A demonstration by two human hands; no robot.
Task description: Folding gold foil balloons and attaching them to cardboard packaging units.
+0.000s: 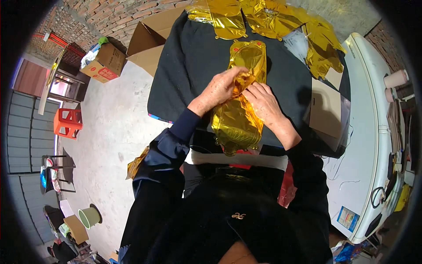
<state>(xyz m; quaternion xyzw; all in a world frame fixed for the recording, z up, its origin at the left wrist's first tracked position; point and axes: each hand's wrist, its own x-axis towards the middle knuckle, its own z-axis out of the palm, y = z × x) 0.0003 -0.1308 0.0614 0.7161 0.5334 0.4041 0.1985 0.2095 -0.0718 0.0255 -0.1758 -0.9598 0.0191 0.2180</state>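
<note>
A flat gold foil balloon [234, 119] lies lengthwise before me on a dark cloth, with small tabs along its edges. My left hand [220, 89] is closed on the foil's crumpled middle, thumb and forefinger pinching a raised fold. Close beside it, my right hand [267, 107] has its fingers bent together over the same fold, gripping the foil; its fingertips are partly hidden. The balloon's near end overhangs the edge of the dark cloth [176, 75] toward my lap.
More gold foil balloons [228, 22] lie along the far edge, and others [323, 48] at the far right. A cardboard sheet [325, 108] rests at the right, beside a long white appliance [365, 132]. Cardboard boxes [105, 61], a red stool [68, 123] and a green bucket [89, 218] stand leftward.
</note>
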